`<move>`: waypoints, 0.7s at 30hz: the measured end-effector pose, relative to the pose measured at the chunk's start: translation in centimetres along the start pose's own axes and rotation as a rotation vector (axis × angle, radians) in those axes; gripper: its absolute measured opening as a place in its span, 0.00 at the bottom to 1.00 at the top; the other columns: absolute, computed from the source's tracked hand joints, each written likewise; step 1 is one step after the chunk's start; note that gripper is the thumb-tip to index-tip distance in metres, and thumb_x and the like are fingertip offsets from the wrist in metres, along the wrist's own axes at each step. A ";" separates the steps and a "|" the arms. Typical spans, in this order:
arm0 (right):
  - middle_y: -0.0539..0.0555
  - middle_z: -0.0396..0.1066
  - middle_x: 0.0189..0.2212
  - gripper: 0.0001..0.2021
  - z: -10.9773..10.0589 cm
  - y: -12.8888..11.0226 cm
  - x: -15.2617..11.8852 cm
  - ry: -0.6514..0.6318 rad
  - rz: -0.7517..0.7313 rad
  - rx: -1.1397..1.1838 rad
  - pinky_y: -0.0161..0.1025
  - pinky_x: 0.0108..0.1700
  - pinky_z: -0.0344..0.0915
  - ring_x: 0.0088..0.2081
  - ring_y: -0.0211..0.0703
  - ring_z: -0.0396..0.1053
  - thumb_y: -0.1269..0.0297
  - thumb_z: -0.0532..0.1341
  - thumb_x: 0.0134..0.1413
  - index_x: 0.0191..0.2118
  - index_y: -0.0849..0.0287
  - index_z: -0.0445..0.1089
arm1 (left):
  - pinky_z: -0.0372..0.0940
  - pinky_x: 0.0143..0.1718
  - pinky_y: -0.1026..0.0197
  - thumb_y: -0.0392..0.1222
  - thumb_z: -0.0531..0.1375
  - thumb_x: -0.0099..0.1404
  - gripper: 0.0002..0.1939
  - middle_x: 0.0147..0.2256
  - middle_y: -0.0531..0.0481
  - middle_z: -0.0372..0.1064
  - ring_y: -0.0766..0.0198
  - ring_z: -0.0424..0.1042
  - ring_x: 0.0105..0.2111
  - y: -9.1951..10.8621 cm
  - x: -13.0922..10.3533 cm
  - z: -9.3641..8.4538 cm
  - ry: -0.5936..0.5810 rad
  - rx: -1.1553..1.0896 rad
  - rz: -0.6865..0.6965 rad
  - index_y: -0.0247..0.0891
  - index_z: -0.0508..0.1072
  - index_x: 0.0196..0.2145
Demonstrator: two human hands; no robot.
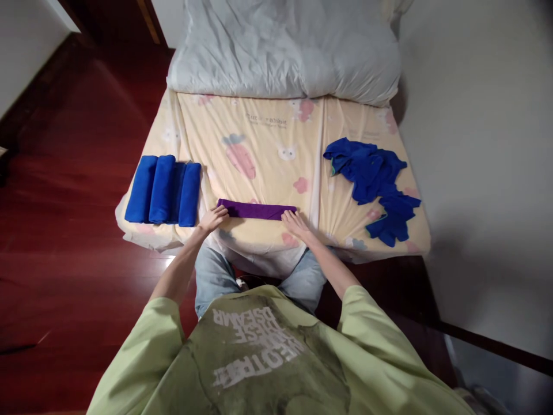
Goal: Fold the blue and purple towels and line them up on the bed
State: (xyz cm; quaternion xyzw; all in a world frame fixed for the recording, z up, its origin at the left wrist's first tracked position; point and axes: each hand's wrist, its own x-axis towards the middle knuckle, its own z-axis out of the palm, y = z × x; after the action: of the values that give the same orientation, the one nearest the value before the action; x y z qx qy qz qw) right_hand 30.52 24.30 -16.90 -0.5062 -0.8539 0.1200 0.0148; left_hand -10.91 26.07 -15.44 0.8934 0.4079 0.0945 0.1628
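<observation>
A purple cloth (261, 211), folded into a long narrow strip, lies across the near part of the bed. My left hand (215, 218) grips its left end, with the fingers bent over the edge. At the opposite end my right hand (294, 223) has its fingers closed on the cloth's right corner. Left of my left hand, several blue folded cloths (162, 190) lie side by side in neat strips. Off to the right of my right hand are crumpled blue cloths (371, 173), loosely heaped, some with a thin green edge.
The bed (259, 155) has a cream sheet printed with carrots and rabbits. A bulky pale quilt (280, 49) covers its far end. A white wall (479, 144) rises on the right, and dark red floor (78, 173) runs along the left.
</observation>
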 end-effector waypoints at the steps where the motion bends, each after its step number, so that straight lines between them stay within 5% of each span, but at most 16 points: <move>1: 0.69 0.73 0.55 0.16 0.1 0.0 0.1 0.010 0.011 0.020 0.64 0.65 0.60 0.58 0.61 0.68 0.76 0.52 0.63 0.49 0.61 0.74 | 0.65 0.47 0.52 0.36 0.53 0.73 0.11 0.38 0.42 0.69 0.53 0.67 0.45 0.0 0.0 0.0 0.004 -0.002 -0.005 0.40 0.74 0.37; 7: 0.69 0.71 0.59 0.13 0.1 -0.1 -0.5 0.034 -0.011 0.039 0.65 0.63 0.62 0.60 0.63 0.66 0.70 0.55 0.65 0.49 0.60 0.74 | 0.66 0.53 0.49 0.35 0.54 0.72 0.10 0.39 0.42 0.69 0.52 0.67 0.47 1.0 0.7 0.6 0.030 0.041 -0.007 0.40 0.75 0.37; 11: 0.70 0.67 0.62 0.13 -0.2 -0.2 -0.9 0.079 -0.017 -0.057 0.67 0.62 0.60 0.61 0.66 0.62 0.68 0.53 0.67 0.49 0.61 0.73 | 0.64 0.59 0.46 0.34 0.54 0.70 0.11 0.50 0.38 0.69 0.51 0.67 0.54 2.0 1.3 1.3 0.092 0.056 -0.044 0.37 0.76 0.43; 14: 0.71 0.68 0.61 0.16 -0.6 -0.2 -0.8 0.085 -0.004 -0.095 0.66 0.61 0.60 0.61 0.66 0.62 0.71 0.52 0.65 0.52 0.62 0.72 | 0.64 0.57 0.46 0.31 0.53 0.69 0.15 0.55 0.33 0.68 0.49 0.68 0.53 2.2 1.8 1.6 0.115 0.084 -0.091 0.34 0.75 0.49; 21: 0.71 0.73 0.53 0.24 -1.8 0.1 0.4 0.106 -0.005 -0.170 0.57 0.57 0.64 0.56 0.64 0.67 0.79 0.48 0.61 0.58 0.62 0.71 | 0.64 0.50 0.44 0.31 0.49 0.72 0.17 0.48 0.32 0.71 0.47 0.68 0.48 1.7 3.4 0.8 0.093 0.173 -0.078 0.35 0.74 0.51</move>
State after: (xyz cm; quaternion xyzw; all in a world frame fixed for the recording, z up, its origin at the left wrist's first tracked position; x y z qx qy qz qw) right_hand 30.72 25.02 -15.17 -0.5090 -0.8604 0.0201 0.0172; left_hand -7.30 27.47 -15.44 0.8822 0.4561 0.0937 0.0694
